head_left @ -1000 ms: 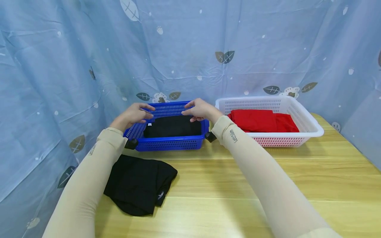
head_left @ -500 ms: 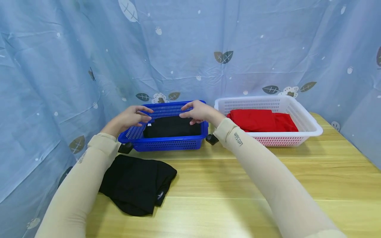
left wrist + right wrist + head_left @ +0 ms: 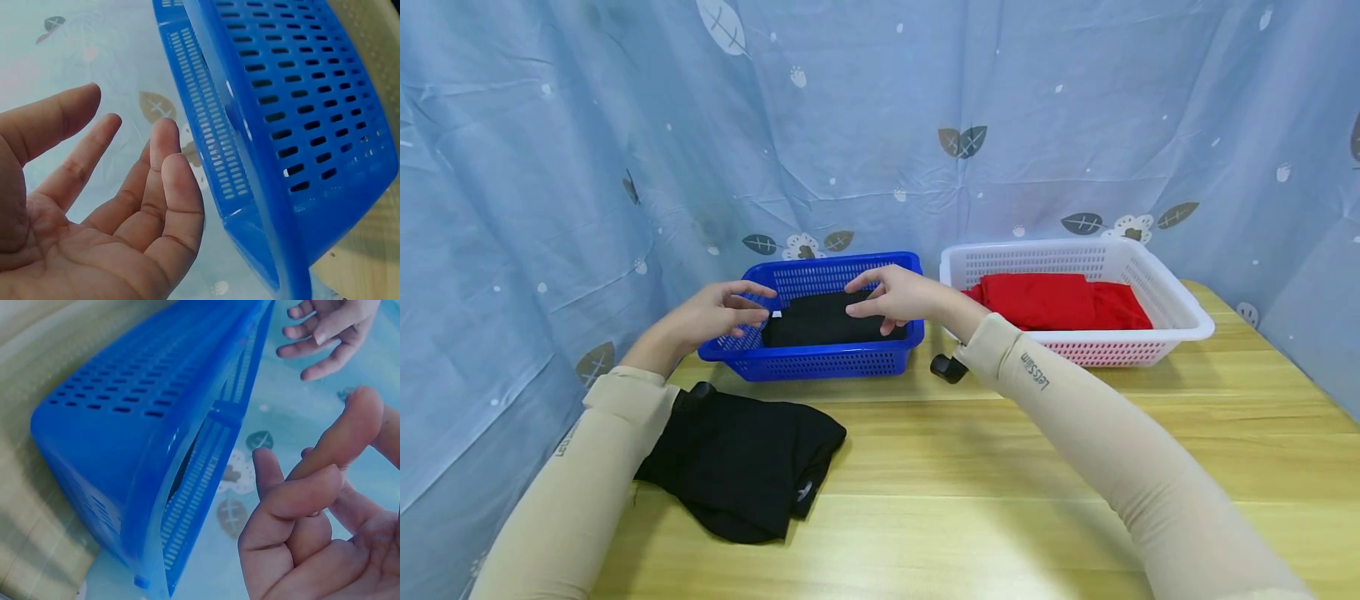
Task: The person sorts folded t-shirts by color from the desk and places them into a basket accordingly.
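Both hands hover over the blue basket (image 3: 820,362), holding nothing. The left hand (image 3: 711,315) is above its left end, fingers loosely bent and apart. Over the right part of the basket, the right hand (image 3: 901,298) has its fingers loosely curved. A folded black garment (image 3: 827,321) with a small white label lies inside the basket. In the left wrist view the left palm (image 3: 94,256) faces up beside the basket's rim. The right wrist view has the right fingers (image 3: 294,500) near the rim, with the left hand (image 3: 337,331) beyond.
A second black garment (image 3: 745,462) lies folded on the wooden table (image 3: 955,517) at the front left. The white basket (image 3: 1112,350) at the back right bears folded red cloth (image 3: 1037,302). A blue patterned curtain (image 3: 865,100) hangs behind.
Both hands have drawn back a little toward the person, the left one also leftward, uncovering more of the blue basket. The baskets and garments stay in place.
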### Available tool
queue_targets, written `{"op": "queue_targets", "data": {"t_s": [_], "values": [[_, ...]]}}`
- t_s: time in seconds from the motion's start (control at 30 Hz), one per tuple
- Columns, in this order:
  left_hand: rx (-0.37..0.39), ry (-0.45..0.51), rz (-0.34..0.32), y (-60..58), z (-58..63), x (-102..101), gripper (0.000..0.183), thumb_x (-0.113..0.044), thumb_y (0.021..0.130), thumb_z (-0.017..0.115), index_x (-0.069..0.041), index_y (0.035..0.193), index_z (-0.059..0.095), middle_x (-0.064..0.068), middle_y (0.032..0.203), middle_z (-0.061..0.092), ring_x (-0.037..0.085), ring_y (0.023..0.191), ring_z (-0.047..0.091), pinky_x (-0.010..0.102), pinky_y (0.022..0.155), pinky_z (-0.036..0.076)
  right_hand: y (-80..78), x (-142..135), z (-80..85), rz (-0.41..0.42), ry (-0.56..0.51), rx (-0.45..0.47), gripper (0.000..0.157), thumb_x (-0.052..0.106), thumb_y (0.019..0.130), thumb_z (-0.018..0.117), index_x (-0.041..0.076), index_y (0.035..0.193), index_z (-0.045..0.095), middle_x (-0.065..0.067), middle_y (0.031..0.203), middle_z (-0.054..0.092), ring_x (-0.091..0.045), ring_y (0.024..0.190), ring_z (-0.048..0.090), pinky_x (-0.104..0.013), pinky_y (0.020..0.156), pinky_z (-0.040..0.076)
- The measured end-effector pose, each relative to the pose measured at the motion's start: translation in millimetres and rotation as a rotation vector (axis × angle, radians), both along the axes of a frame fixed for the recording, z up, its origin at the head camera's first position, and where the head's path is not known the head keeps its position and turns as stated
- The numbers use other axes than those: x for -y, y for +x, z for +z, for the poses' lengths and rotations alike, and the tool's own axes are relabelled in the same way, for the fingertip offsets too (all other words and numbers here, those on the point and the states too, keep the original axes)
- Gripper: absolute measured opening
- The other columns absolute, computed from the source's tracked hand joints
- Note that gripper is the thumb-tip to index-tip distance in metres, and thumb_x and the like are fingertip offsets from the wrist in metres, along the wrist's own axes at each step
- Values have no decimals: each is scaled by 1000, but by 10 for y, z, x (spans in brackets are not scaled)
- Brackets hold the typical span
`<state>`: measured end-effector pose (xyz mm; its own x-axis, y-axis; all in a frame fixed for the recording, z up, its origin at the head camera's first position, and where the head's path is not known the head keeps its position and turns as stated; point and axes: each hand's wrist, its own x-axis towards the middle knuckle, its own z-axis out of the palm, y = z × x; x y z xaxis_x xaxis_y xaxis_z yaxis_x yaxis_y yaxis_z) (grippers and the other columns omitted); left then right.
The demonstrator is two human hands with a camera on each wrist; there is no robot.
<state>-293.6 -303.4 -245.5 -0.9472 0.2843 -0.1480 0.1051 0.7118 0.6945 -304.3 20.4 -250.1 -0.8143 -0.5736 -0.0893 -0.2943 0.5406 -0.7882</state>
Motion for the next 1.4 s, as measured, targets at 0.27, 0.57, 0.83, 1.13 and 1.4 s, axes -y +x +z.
{"op": "queue_targets", "data": {"t_s": [0.27, 0.57, 0.83, 1.13, 1.4], "values": [[-17, -2, -61, 233, -7, 83, 50, -38, 100, 61, -24, 146, 48, 18, 142, 57, 36, 120, 60, 45, 92, 54, 227, -36, -24, 76, -10, -6, 49, 37, 95, 69, 26, 141, 54, -12, 115, 72, -39, 80, 72, -46, 82, 58], [-13, 17, -106, 500, -54, 216, 50, -38, 101, 60, -24, 147, 47, 17, 137, 62, 28, 114, 65, 37, 83, 55, 436, -59, -131, 145, -19, 4, 49, 34, 95, 69, 27, 141, 53, -9, 121, 69, -26, 66, 72, -36, 68, 60], [-35, 0, -139, 718, -148, 404, 50, -35, 102, 59, -26, 149, 44, 16, 134, 62, 15, 108, 65, 34, 80, 55, 630, -34, -284, 216, -23, 41, 52, 33, 95, 70, 23, 143, 52, -8, 120, 66, -27, 67, 72, -36, 70, 61], [-12, -145, -54, 951, -343, 613, 60, -34, 100, 61, -17, 153, 39, 21, 130, 64, 32, 111, 64, 38, 73, 52, 824, 118, -575, 284, -8, 104, 51, 30, 96, 69, 27, 143, 49, -7, 103, 74, -37, 68, 73, -34, 72, 60], [-57, -375, 10, 1151, -543, 809, 67, -38, 97, 66, -7, 151, 41, 20, 116, 64, 29, 96, 63, 38, 72, 50, 981, 268, -776, 325, 15, 132, 57, 31, 95, 70, 24, 147, 46, -20, 91, 69, -30, 63, 73, -29, 74, 58]]}}
